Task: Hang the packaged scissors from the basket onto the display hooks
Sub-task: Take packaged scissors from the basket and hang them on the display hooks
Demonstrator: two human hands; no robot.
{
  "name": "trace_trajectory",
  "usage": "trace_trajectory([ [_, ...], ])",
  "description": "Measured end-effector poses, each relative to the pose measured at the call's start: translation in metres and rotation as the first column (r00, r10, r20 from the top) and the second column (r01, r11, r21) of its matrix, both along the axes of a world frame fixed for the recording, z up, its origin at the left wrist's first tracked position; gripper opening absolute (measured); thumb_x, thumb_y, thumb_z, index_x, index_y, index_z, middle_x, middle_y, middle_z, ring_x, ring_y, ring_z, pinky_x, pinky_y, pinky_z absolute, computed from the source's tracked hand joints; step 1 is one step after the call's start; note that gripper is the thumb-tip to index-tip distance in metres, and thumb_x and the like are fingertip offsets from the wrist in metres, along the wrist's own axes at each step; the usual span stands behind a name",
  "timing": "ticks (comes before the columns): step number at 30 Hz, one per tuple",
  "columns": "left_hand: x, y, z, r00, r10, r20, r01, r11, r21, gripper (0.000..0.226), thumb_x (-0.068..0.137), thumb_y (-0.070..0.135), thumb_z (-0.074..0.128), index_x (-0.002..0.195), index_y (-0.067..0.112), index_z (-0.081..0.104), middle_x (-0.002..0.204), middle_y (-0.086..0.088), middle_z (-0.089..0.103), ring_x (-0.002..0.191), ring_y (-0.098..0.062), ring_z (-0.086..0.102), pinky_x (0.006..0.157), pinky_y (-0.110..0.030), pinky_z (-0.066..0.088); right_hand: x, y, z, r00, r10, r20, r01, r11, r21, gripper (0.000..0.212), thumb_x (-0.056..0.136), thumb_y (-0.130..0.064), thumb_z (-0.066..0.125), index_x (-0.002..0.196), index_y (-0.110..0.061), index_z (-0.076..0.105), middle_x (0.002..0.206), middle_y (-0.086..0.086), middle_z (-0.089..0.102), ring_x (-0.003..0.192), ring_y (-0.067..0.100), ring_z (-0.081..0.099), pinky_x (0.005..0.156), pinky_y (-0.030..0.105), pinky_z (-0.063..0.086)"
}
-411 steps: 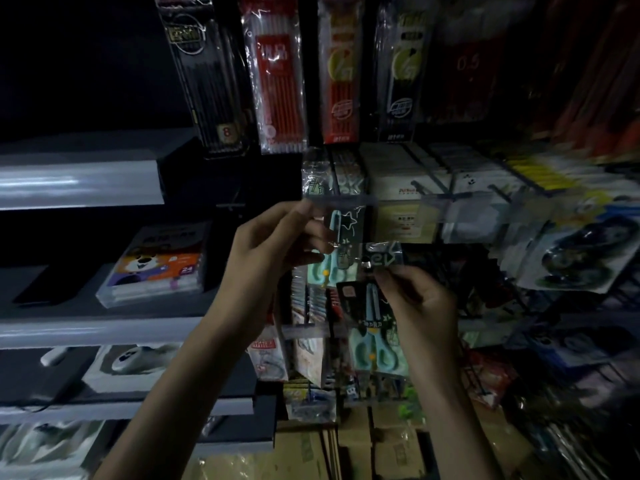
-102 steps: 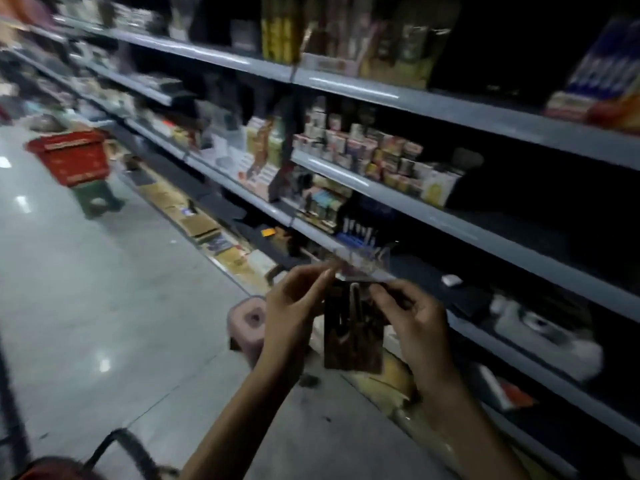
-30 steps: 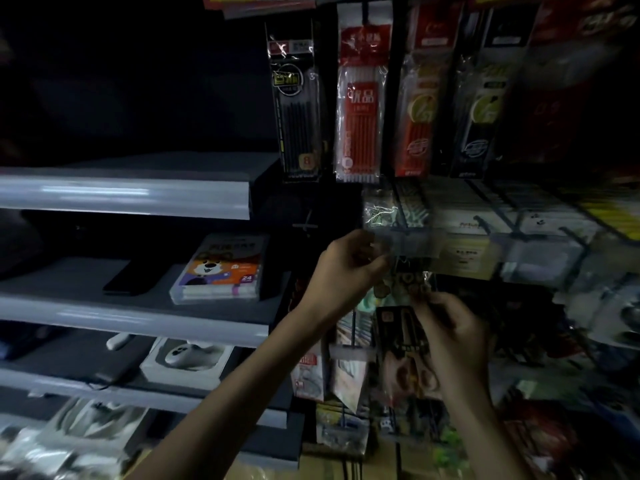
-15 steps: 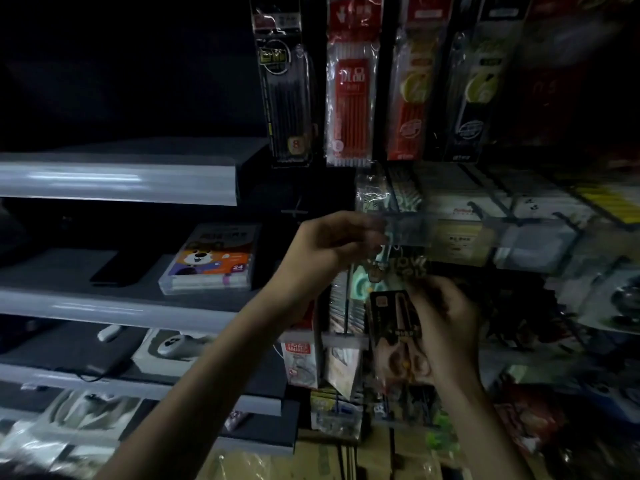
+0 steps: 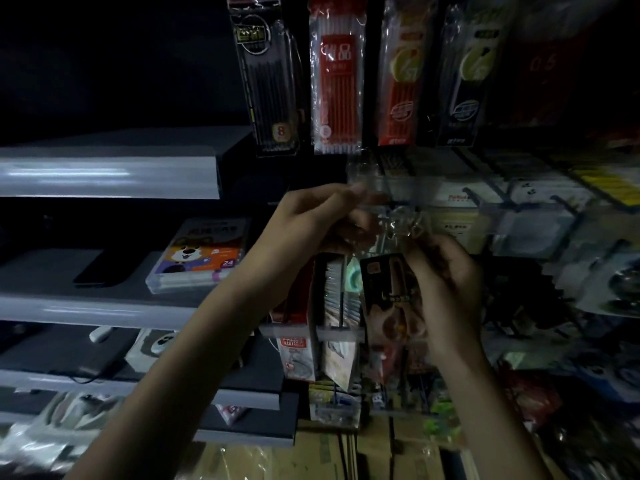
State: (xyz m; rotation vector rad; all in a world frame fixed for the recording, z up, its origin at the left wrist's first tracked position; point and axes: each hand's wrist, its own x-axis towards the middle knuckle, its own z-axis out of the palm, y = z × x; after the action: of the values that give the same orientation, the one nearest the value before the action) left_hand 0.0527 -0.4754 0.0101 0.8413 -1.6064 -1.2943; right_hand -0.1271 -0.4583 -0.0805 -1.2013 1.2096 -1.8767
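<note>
here, packaged scissors (image 5: 389, 299) are held upright, blades up, pinched by fingers (image 5: 420, 258) of the right hand (image 5: 446, 282); the hook's clear tag (image 5: 384, 188) is pinched by the left hand (image 5: 311, 223).

packaged scissors (image 5: 388, 292): black card, brownish-pink handles
pencil pack (image 5: 266, 81): black, with a round yellow sticker
refill pack (image 5: 337, 84): red, whitish edges
neighbouring pack (image 5: 401, 81): orange-red, with a yellow-green circle
marker box (image 5: 201, 254): orange and purple, with a cartoon dog
shelves (image 5: 104, 171): pale grey
hook tag (image 5: 381, 188): clear
hanging scissors handle (image 5: 353, 278): mint green
</note>
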Motion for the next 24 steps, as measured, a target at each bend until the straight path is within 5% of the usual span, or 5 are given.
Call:
trace_trajectory([
  [6, 0.003, -0.001, 0.000, 0.987, 0.066, 0.149, -0.045, 0.989, -0.142, 0.026, 0.106, 0.027, 0.057, 0.119, 0.015, 0.076, 0.081, -0.003, 0.065, 0.078, -0.022, 0.068, 0.077, -0.040, 0.054, 0.003, -0.014, 0.007, 1.000, -0.021, -0.008, 0.021, 0.999, -0.048, 0.016, 0.096, -0.034, 0.071, 0.096, -0.017, 0.071, 0.090, -0.005, 0.074, 0.088, 0.009, 0.069, 0.074, 0.020, 0.050],
  [12, 0.003, -0.001, -0.002, 0.984, 0.070, 0.161, -0.041, 0.983, -0.177, 0.022, 0.108, 0.022, 0.058, 0.120, 0.018, 0.076, 0.082, -0.008, 0.068, 0.079, -0.025, 0.069, 0.078, -0.049, 0.055, 0.004, -0.029, 0.000, 0.998, -0.069, 0.013, 0.069, 0.995, -0.066, 0.014, 0.096, -0.033, 0.072, 0.088, -0.021, 0.070, 0.081, -0.004, 0.071, 0.078, 0.013, 0.066, 0.072, 0.038, 0.052],
  [18, 0.000, 0.001, -0.008, 0.990, 0.070, 0.121, -0.047, 0.982, -0.183, 0.023, 0.105, 0.022, 0.062, 0.124, 0.015, 0.072, 0.083, -0.009, 0.072, 0.083, -0.030, 0.072, 0.088, -0.069, 0.053, 0.005, -0.033, -0.002, 0.995, -0.081, 0.055, 0.084, 0.996, -0.038, 0.021, 0.097, -0.030, 0.072, 0.096, -0.009, 0.071, 0.082, -0.007, 0.073, 0.079, 0.006, 0.069, 0.071, 0.024, 0.051],
  [24, 0.001, 0.001, -0.008, 0.991, 0.042, 0.125, -0.017, 0.981, -0.194, 0.024, 0.106, 0.017, 0.061, 0.126, 0.009, 0.069, 0.090, -0.020, 0.071, 0.088, -0.043, 0.070, 0.087, -0.063, 0.053, 0.009, -0.032, -0.001, 0.994, -0.066, 0.084, 0.067, 0.998, -0.011, 0.015, 0.097, -0.031, 0.072, 0.100, -0.017, 0.073, 0.092, -0.003, 0.077, 0.088, 0.011, 0.072, 0.076, 0.029, 0.054],
])
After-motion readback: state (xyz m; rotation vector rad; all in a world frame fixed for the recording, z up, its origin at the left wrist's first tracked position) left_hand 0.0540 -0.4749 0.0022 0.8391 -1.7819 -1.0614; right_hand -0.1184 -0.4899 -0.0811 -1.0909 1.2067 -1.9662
